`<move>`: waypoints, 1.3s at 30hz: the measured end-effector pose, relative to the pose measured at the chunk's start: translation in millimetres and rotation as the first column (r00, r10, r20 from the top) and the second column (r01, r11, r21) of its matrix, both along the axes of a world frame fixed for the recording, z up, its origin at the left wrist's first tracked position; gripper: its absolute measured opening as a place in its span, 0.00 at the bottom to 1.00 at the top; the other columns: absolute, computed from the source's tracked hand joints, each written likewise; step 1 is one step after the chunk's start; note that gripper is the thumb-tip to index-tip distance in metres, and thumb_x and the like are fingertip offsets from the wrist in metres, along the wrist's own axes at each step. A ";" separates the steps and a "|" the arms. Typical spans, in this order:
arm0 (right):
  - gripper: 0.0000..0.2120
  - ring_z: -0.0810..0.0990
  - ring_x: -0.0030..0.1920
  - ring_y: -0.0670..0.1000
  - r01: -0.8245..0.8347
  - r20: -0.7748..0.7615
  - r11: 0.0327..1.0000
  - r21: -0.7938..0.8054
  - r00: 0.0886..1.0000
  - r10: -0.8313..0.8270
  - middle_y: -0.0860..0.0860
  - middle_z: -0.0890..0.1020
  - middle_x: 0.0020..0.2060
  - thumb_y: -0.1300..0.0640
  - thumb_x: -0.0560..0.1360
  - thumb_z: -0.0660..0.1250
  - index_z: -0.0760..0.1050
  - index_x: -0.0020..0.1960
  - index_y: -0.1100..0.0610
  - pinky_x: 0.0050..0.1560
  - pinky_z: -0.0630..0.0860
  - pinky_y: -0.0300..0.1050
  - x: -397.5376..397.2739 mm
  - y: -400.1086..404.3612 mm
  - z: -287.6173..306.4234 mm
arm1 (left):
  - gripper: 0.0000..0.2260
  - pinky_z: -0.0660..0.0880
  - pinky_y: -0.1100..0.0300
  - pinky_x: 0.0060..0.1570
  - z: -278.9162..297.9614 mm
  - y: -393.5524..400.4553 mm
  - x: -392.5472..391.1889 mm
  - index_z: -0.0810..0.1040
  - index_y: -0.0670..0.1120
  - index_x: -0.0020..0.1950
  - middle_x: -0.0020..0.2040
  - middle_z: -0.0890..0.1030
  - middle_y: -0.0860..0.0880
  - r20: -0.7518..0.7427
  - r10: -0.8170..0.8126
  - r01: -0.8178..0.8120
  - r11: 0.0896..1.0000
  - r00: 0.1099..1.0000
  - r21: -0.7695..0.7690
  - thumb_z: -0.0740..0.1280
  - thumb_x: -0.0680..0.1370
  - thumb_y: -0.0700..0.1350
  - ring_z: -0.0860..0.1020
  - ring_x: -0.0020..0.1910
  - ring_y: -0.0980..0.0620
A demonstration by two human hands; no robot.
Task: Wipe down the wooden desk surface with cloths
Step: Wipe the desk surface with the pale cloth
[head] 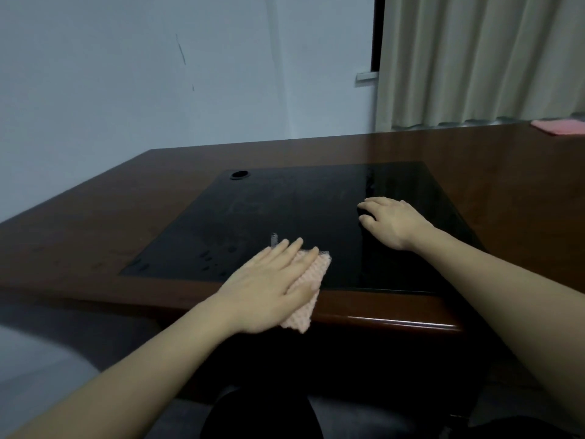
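Pink cloth: waffle-textured weave, folded to a rough rectangle, lying at the near edge of the desk, partly on the black inset panel and partly on the brown wood border, one corner overhanging the rounded front lip. Left hand rests palm-down on it, fingers straight and flat, pressing rather than clutching. Right hand lies further back on the panel, well apart from the cloth; its fingers bend down onto the surface, and something dark under the fingertips cannot be made out, so whether it holds anything I cannot tell. Desk: reddish-brown wood, glossy, with a highlight along the front lip. Panel: smooth, dark, roughly square, reflective, carrying smears and several small droplets near its front left corner. One round cable hole sits at its far left corner. Second pink cloth lies flat at the far right of the desk. Room: pale blue-grey wall with a thin dark scratch; beige pleated curtain at right, hanging just behind the desk. Count: two hands, two cloths, one desk, one panel, one hole.
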State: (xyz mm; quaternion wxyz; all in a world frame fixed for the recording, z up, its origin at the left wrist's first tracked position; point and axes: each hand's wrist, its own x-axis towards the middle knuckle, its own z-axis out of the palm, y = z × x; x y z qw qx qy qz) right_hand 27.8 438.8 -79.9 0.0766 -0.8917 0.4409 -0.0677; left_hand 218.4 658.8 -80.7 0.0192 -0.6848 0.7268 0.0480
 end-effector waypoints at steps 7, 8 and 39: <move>0.25 0.57 0.80 0.53 -0.008 0.000 1.000 -0.004 1.000 0.008 0.50 0.61 0.80 0.46 0.85 0.50 0.61 0.80 0.51 0.78 0.54 0.58 -0.5 -3.5 -2.2 | 0.35 0.41 0.52 0.78 -1.9 -36.9 68.3 0.41 0.60 0.82 0.83 0.41 0.51 0.007 0.214 -0.214 0.977 0.977 0.024 0.37 0.77 0.71 0.40 0.82 0.50; 0.25 0.57 0.80 0.53 -0.009 -0.001 1.000 -0.002 1.000 0.009 0.50 0.61 0.80 0.46 0.85 0.50 0.61 0.80 0.51 0.78 0.54 0.58 -0.2 -3.9 -2.7 | 0.37 0.42 0.49 0.79 -3.0 -48.6 76.7 0.41 0.59 0.83 0.83 0.42 0.50 0.024 0.225 -0.226 0.974 0.974 0.023 0.35 0.76 0.71 0.41 0.82 0.49; 0.24 0.56 0.80 0.54 0.032 -0.013 0.999 0.003 0.999 -0.032 0.49 0.60 0.80 0.47 0.85 0.50 0.60 0.80 0.51 0.79 0.51 0.58 5.2 0.0 -1.5 | 0.37 0.42 0.44 0.79 -8.7 -173.8 116.3 0.44 0.55 0.83 0.84 0.46 0.47 0.010 0.281 -0.281 0.960 0.960 0.006 0.37 0.76 0.69 0.43 0.82 0.45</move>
